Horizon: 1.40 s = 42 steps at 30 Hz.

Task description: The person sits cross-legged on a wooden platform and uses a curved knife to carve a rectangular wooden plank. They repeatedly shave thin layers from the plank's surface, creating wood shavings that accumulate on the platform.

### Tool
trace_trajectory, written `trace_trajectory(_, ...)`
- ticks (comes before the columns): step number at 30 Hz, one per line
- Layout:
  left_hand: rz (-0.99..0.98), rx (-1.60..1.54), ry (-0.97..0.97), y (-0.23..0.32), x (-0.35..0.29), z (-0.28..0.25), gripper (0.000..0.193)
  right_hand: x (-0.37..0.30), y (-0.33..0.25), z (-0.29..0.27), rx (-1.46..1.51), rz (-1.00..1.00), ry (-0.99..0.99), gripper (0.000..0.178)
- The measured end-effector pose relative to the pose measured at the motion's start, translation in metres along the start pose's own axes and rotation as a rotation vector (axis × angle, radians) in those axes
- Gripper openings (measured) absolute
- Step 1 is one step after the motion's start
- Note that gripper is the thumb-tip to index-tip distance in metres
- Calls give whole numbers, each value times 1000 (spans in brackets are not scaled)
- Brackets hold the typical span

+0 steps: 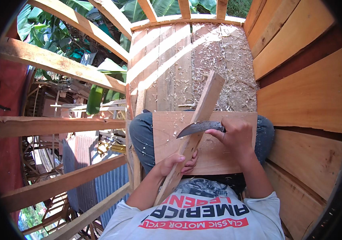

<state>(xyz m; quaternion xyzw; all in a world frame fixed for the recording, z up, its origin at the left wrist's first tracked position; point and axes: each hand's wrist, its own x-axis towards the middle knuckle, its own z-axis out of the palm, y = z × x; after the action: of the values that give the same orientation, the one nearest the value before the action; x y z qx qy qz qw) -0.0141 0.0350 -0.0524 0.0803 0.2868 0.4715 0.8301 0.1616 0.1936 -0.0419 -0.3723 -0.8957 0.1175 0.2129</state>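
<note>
Overall, a brown plank floor (167, 88) strewn with pale wood shavings (237, 72) stretched toward 12 o'clock. A flat brown rectangular wooden board (219, 160) lay across blue denim-clad legs (141, 134). Over it, a long, narrow light-brown wooden batten (191, 146) slanted from 7 to 1 o'clock, the left hand (169, 164) wrapped around its lower part. The right hand (235, 136) gripped a curved, dark metal-bladed knife (199, 127) crossing the batten, tip toward 9 o'clock.

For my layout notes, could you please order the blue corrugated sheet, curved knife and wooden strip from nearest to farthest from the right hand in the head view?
1. Curved knife: held in the right hand.
2. Wooden strip: left of the hand, beneath the knife.
3. Blue corrugated sheet: far left, beyond the rails.
</note>
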Motion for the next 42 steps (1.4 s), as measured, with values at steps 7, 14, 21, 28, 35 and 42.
trace_trajectory(7, -35, 14, -49, -1, -2, -9, 53, 25, 13, 5, -14, 131, 50, 61)
trace_trajectory(14, -57, 54, -95, -9, -11, -5, 55, 78, 100, -32, 67, 708, 135, 68)
trace_trajectory(21, -72, 6, -126, 3, -3, -3, 56, 8, 31, -26, 545, 403, -27, 57)
trace_trajectory(28, -193, 11, -261, 19, 8, 16, 74, -11, -21, -9, 1466, 758, -67, 30)
trace_trajectory(35, -175, 100, -178, 32, 18, 41, 75, 10, -16, -31, 1545, 729, 226, 28)
trace_trajectory(42, -176, 348, -192, 47, 38, 38, 43, 13, 26, -39, 1228, 481, 140, 49)
